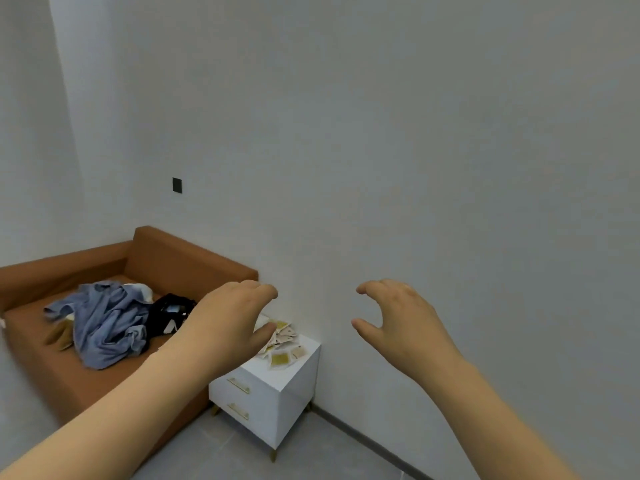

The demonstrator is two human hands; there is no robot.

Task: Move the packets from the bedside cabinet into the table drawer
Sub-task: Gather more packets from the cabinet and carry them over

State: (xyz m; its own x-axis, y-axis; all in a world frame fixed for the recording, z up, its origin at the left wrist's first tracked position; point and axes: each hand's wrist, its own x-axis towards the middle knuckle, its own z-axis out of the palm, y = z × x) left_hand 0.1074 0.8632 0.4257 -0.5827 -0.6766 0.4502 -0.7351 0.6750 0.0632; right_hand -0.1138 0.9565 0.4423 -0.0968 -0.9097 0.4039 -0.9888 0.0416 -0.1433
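A white bedside cabinet (273, 386) with two gold-handled drawers stands against the wall. On its top lies a loose pile of several small packets (284, 344), some pale, some yellow-green. My left hand (230, 317) is raised in front of the pile, fingers curled and apart, holding nothing, and it hides the pile's left part. My right hand (398, 317) is held up to the right of the cabinet, in front of the bare wall, fingers spread in an open claw. The table drawer is out of view.
A brown bed frame (166, 258) sits left of the cabinet, with crumpled blue clothing (104, 323) and a black item (169, 313) on it. A dark wall switch (177, 185) is above. Grey floor (311, 452) lies in front.
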